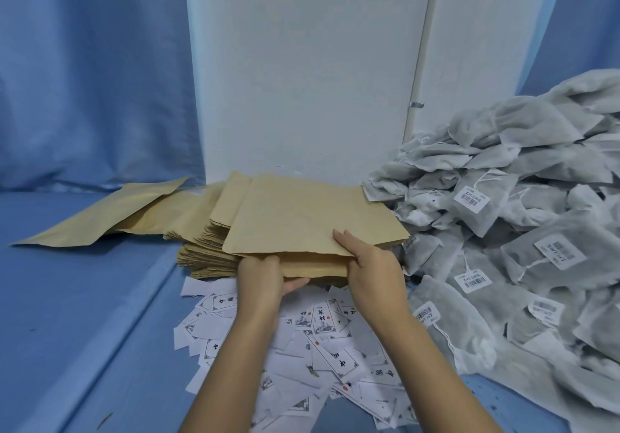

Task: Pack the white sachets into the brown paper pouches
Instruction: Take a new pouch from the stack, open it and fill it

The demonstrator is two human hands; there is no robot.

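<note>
- Both hands meet at the near edge of the pouch stack, above a scatter of white printed paper slips point(322, 335) on the blue cloth-covered tabletop point(84, 298).
- Left hand point(260, 281): fingers curled onto the near edge of the upper pouches, thumb tucked below them; it grips that edge.
- Right hand point(374, 266): one digit lies flat on the top pouch point(302, 217) while the rest curl under its near right corner, so it pinches that pouch and lifts it slightly off the rest.
- Just beyond the hands, the stack of flat brown paper pouches point(201, 254) is fanned out, its long side running left to right and its edges facing the person.
- Right of the stack and touching it, the heap of white mesh sachets point(503, 217) with barcode tags and strings rises toward the far right; the right hand is the nearer one to it, so I judge that hand best placed to fetch a sachet once the pouch is opened.
- Further left, a few loose brown pouches point(110, 214) lie flat.
- Behind everything stands a white wall panel point(302, 80), with blue curtain point(84, 80) beside it.
</note>
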